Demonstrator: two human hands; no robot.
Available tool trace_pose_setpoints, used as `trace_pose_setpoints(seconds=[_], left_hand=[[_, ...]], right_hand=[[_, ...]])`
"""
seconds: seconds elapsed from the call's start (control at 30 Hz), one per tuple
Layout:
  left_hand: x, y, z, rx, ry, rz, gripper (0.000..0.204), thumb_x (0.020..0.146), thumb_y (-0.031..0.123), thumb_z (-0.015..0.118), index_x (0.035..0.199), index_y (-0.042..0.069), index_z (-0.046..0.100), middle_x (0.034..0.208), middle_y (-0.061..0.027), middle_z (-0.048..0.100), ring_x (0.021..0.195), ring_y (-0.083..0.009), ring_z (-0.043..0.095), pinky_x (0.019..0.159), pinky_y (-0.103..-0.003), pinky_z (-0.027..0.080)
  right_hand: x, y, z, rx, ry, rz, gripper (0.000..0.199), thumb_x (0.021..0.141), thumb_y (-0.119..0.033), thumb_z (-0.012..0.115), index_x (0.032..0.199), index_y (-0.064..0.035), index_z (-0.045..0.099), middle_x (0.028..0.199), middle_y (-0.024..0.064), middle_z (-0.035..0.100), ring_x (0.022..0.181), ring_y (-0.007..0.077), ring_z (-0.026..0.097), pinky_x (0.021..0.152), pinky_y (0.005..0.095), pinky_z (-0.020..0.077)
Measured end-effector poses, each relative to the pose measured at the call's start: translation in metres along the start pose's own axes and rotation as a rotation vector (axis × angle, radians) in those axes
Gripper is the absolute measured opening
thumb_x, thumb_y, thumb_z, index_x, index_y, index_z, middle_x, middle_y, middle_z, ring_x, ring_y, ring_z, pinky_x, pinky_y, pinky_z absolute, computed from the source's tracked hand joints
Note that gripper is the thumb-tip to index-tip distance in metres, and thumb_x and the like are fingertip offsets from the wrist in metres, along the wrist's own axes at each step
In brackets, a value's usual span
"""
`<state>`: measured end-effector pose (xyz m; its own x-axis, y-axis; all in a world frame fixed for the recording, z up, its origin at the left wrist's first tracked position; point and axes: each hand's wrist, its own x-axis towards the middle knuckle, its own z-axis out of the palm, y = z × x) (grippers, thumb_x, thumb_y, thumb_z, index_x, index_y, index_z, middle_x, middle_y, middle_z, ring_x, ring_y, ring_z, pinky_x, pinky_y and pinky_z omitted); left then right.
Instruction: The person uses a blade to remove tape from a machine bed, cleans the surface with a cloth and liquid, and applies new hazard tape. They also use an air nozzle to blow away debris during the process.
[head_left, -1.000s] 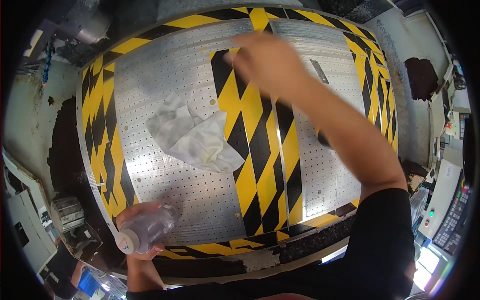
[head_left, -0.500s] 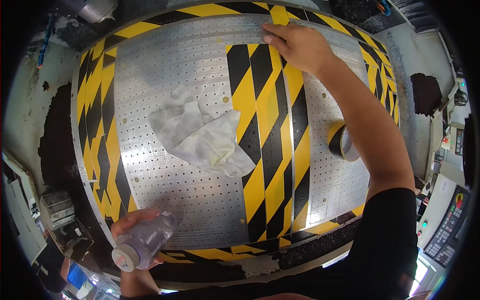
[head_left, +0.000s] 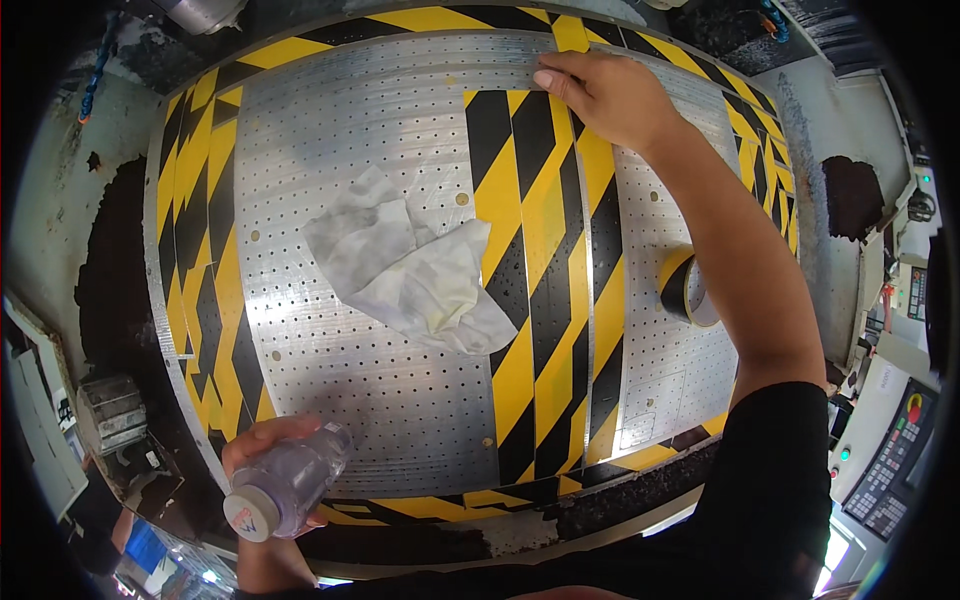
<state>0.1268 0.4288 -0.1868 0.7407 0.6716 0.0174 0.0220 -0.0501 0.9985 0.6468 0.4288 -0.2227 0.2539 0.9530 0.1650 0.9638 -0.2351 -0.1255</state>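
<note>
My left hand (head_left: 262, 442) is wrapped round a clear plastic bottle (head_left: 308, 478) with a white cap, at the near left edge of a perforated metal plate (head_left: 350, 110). The bottle lies tilted, its cap end towards me. At the far side, my right hand (head_left: 618, 98) is closed in a pinch at the far end of the yellow-and-black striped tape strips (head_left: 545, 230) running across the plate. What sits between thumb and forefinger is hidden. A crumpled whitish cloth (head_left: 410, 270) lies on the plate between my hands, its right end overlapping the tape.
A roll of striped tape (head_left: 678, 288) stands on the plate beside my right forearm. More striped tape (head_left: 205, 270) borders the plate. A control panel (head_left: 890, 450) with buttons is at the right. A grey metal block (head_left: 112, 415) stands at the left.
The plate and cloth sit slightly further right in the picture. My right hand has shifted slightly right with them; my left hand still grips the bottle.
</note>
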Motion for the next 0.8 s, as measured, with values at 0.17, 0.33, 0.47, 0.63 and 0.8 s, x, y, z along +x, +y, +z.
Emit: trace_pose_setpoints(seconds=[0.17,0.33,0.47,0.63,0.8], left_hand=[[0.001,0.002,-0.001,-0.011,-0.007,0.003,0.099,0.066,0.044,0.092,0.139,0.009,0.034,0.118,-0.0208,0.059,0.11,-0.0356,0.063,0.096,-0.05,0.051],[0.002,0.0,-0.003,-0.018,0.001,-0.021,0.099,0.066,0.044,0.092,0.138,0.009,0.034,0.118,-0.0203,0.06,0.11,-0.0349,0.063,0.097,-0.049,0.051],[0.003,-0.002,-0.005,-0.01,-0.03,0.007,0.098,0.066,0.043,0.092,0.138,0.01,0.035,0.118,-0.0199,0.06,0.111,-0.0346,0.063,0.096,-0.049,0.051],[0.002,0.0,-0.002,-0.015,-0.018,-0.002,0.099,0.066,0.043,0.093,0.138,0.009,0.035,0.118,-0.0199,0.06,0.111,-0.0346,0.063,0.096,-0.049,0.051],[0.001,-0.002,-0.003,-0.007,-0.026,0.023,0.099,0.065,0.044,0.092,0.139,0.009,0.035,0.119,-0.02,0.059,0.11,-0.0341,0.063,0.095,-0.048,0.052]], right_hand=[[0.005,-0.002,-0.009,0.015,-0.007,0.001,0.046,0.096,-0.054,0.053,0.116,-0.016,0.072,0.096,0.011,0.073,0.092,0.0311,0.068,0.082,0.0415,0.0541],[0.007,-0.001,-0.004,0.011,0.001,-0.009,0.046,0.095,-0.053,0.054,0.116,-0.0158,0.071,0.094,0.0108,0.073,0.09,0.0312,0.069,0.081,0.0412,0.0543],[0.008,0.0,-0.004,-0.012,-0.02,0.017,0.045,0.095,-0.052,0.056,0.12,-0.017,0.07,0.092,0.0103,0.073,0.085,0.0279,0.069,0.077,0.0383,0.054],[0.008,-0.001,-0.007,0.0,-0.068,0.029,0.044,0.095,-0.051,0.057,0.123,-0.0196,0.069,0.092,0.01,0.073,0.082,0.0248,0.069,0.074,0.0354,0.0536],[0.006,0.002,-0.008,0.022,-0.086,0.015,0.042,0.095,-0.05,0.059,0.123,-0.0206,0.069,0.093,0.0097,0.072,0.082,0.0233,0.068,0.074,0.0343,0.0537]])
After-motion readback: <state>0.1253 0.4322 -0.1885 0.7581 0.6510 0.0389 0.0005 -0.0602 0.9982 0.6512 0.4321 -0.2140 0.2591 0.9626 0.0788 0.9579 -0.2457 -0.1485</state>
